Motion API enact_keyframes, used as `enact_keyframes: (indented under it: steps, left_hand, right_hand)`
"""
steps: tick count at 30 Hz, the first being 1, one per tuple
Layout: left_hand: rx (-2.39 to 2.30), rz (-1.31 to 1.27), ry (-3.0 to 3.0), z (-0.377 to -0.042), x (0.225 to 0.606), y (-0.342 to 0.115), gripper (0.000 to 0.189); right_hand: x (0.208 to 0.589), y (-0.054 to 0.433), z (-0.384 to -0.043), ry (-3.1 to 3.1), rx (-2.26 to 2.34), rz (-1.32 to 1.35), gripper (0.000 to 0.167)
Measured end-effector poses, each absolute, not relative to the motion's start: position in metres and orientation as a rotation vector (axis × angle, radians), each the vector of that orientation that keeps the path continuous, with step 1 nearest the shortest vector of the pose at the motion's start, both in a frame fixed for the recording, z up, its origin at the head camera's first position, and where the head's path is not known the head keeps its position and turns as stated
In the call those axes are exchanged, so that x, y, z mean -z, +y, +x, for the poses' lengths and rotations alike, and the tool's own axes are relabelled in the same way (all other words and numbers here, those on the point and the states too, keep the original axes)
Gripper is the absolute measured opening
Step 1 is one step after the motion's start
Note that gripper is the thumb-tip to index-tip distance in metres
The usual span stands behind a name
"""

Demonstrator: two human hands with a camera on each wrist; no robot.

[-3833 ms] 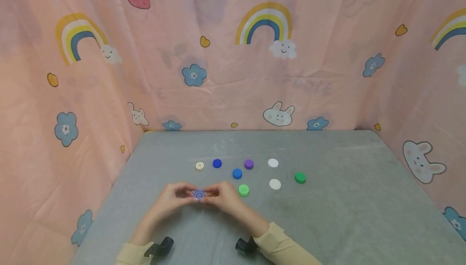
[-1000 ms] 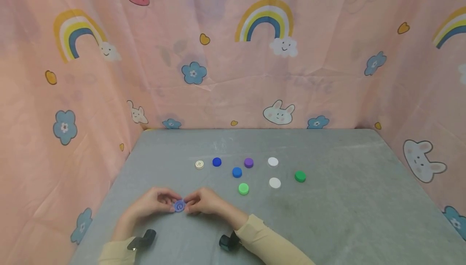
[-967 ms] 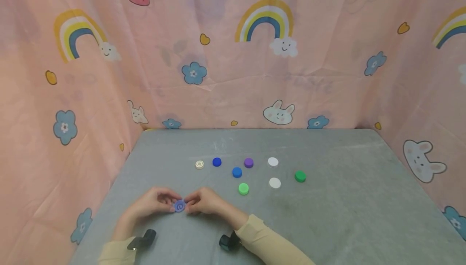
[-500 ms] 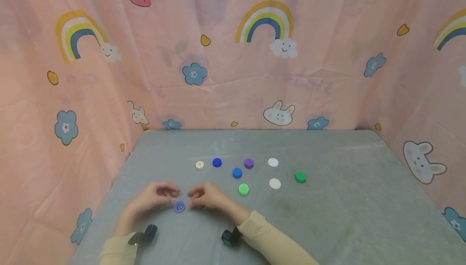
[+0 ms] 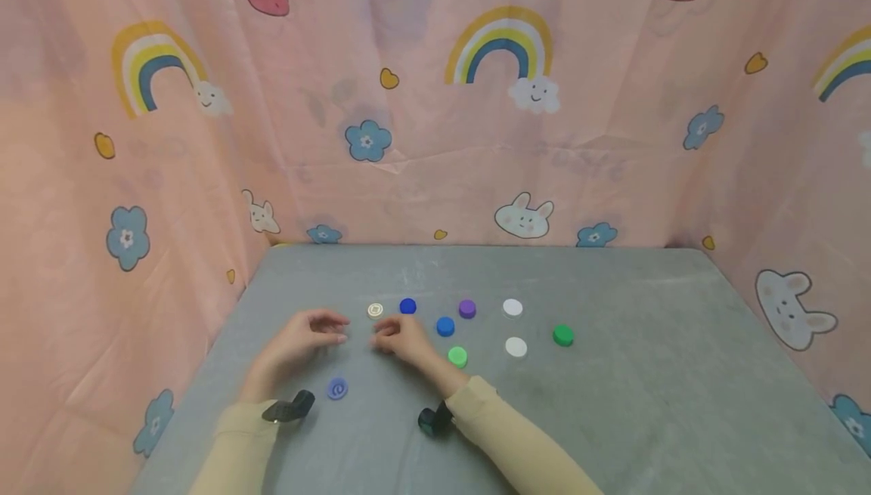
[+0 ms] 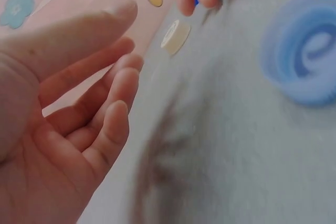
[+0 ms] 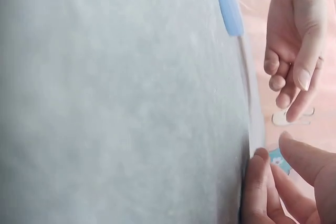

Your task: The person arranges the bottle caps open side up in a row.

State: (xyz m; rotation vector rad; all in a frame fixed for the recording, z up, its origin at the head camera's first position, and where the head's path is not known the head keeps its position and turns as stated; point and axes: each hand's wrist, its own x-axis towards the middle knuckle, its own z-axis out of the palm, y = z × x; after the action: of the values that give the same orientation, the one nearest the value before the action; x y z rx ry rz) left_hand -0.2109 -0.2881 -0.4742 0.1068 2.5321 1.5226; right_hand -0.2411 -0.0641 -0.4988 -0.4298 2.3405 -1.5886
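"Looking from the head, with twelve o'clock straight away from us, what do we hold?"

"Nothing. Our left hand is wide between thumb and fingers; our right hand is narrower, fingers loosely bent. The cream cap lies at one o'clock from the gap between them, and the swirl cap sits apart at seven from that."

"How should we handle the cream one?"

"We'd judge it best to come in low from both sides and pinch its edge lightly."

"Anything in our way?"

"The dark blue cap, at twelve just beyond our right hand; our knuckles could nudge it. The blue cap lies near at three, the light green cap at four beside our forearm. The white caps are well apart."

"And from the left wrist?"

"Our left fingertips are clear of the cream cap, which lies at two o'clock from them. The swirl cap looms at the right edge."

"The right wrist?"

"Our right thumb stands off its fingers, nothing between. At one o'clock there's a pale blue shape; we can't tell which cap."
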Motion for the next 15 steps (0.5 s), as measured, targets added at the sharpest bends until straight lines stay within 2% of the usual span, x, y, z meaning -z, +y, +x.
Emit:
enact_keyframes:
  steps: [15]
  left_hand:
    - [-1.495, 0.080, 2.579, -0.252, 0.483, -0.273, 0.036]
  right_hand:
    - [0.499, -0.069, -0.254, 2.489, 1.710, -0.341, 0.030]
